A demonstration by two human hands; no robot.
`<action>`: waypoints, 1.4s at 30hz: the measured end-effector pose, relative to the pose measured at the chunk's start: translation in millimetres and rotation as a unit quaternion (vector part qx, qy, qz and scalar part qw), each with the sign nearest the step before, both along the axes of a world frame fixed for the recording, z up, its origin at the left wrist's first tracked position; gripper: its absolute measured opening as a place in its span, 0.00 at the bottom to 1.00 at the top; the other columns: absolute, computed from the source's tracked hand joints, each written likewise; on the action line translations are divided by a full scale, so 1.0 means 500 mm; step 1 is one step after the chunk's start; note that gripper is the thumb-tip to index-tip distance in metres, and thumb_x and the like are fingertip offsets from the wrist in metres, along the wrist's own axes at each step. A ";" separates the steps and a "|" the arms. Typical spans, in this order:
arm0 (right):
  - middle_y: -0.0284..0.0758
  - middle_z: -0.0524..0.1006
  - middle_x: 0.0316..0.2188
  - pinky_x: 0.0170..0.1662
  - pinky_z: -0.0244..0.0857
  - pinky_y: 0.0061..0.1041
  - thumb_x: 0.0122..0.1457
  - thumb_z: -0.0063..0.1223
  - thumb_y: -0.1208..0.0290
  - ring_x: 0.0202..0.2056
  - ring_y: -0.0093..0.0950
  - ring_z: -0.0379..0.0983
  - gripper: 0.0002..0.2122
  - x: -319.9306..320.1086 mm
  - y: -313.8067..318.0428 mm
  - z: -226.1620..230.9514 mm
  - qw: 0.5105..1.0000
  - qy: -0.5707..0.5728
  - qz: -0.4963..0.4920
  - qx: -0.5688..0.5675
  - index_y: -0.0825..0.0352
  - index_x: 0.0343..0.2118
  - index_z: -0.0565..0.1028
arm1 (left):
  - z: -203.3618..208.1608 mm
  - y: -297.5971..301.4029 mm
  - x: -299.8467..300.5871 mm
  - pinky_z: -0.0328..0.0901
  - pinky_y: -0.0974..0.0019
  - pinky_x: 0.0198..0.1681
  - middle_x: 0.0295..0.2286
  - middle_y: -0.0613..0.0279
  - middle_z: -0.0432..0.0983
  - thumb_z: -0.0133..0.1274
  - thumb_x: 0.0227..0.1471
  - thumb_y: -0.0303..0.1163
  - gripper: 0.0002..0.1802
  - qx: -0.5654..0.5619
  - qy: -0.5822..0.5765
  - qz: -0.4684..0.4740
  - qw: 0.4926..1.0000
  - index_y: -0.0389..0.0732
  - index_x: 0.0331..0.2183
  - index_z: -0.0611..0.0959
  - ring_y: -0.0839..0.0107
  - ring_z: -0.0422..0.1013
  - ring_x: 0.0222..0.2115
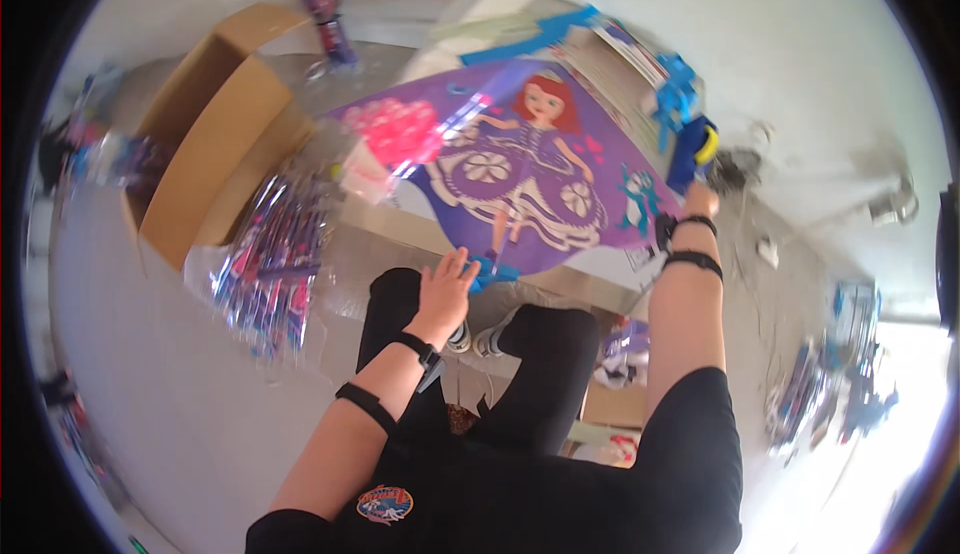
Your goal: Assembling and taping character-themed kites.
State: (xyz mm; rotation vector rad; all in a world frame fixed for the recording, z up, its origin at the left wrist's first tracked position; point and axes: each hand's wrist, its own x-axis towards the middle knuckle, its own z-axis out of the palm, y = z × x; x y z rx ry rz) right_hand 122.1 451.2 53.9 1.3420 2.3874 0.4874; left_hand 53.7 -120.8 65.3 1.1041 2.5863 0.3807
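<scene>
A purple kite-like sheet (615, 189) printed with a red-haired princess in a gown lies across the work table. My left hand (445, 292) rests at its near corner by a bright blue strip (492, 274), fingers stretched out and slightly apart. At the table's right edge, my right hand (701, 200) is closed at the lower end of a dark blue object with a yellow part (694, 150); blur hides its exact kind. Pink-patterned clear packaging (385, 134) covers the sheet's left part, with a small white and pink card (367, 176) beside it.
An open cardboard box (215, 154) stands left of the table, beside a heap of shiny wrapped packages (275, 264). Blue ribbon (675, 94) and a stack of printed sheets (630, 49) lie along the far right edge. Purple and white items (625, 354) sit below the table.
</scene>
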 end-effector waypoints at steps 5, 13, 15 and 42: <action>0.35 0.77 0.43 0.43 0.69 0.32 0.58 0.46 0.59 0.45 0.31 0.74 0.16 0.103 0.078 -0.016 0.999 -0.036 -0.002 -0.001 0.58 0.46 0.74 | -0.004 0.017 0.018 0.50 0.40 0.56 0.60 0.62 0.50 0.42 0.49 0.27 0.29 -0.020 -0.034 -0.015 0.999 0.53 0.55 0.68 0.62 0.50 0.60; 0.31 0.79 0.29 0.32 0.68 0.25 0.54 0.52 0.61 0.31 0.22 0.75 0.13 0.113 -0.062 -0.059 0.742 0.619 -0.190 -0.175 0.65 0.36 0.79 | 0.013 0.020 0.014 0.52 0.41 0.55 0.59 0.62 0.52 0.43 0.49 0.26 0.28 -0.012 -0.011 -0.030 0.999 0.51 0.54 0.68 0.61 0.51 0.59; 0.28 0.77 0.26 0.28 0.65 0.21 0.52 0.56 0.66 0.26 0.17 0.70 0.13 0.036 -0.206 -0.069 0.692 0.681 -0.088 -0.224 0.68 0.37 0.79 | 0.003 -0.010 0.011 0.52 0.41 0.55 0.60 0.62 0.52 0.44 0.49 0.25 0.29 -0.023 -0.003 -0.002 1.000 0.51 0.55 0.68 0.61 0.50 0.60; 0.35 0.77 0.20 0.22 0.67 0.20 0.44 0.61 0.75 0.18 0.21 0.73 0.11 -0.064 -0.880 -0.097 0.739 0.535 -0.077 -0.403 0.71 0.30 0.71 | -0.011 0.002 0.005 0.49 0.40 0.57 0.61 0.65 0.49 0.40 0.52 0.26 0.28 -0.058 -0.050 0.013 0.997 0.55 0.56 0.67 0.63 0.47 0.61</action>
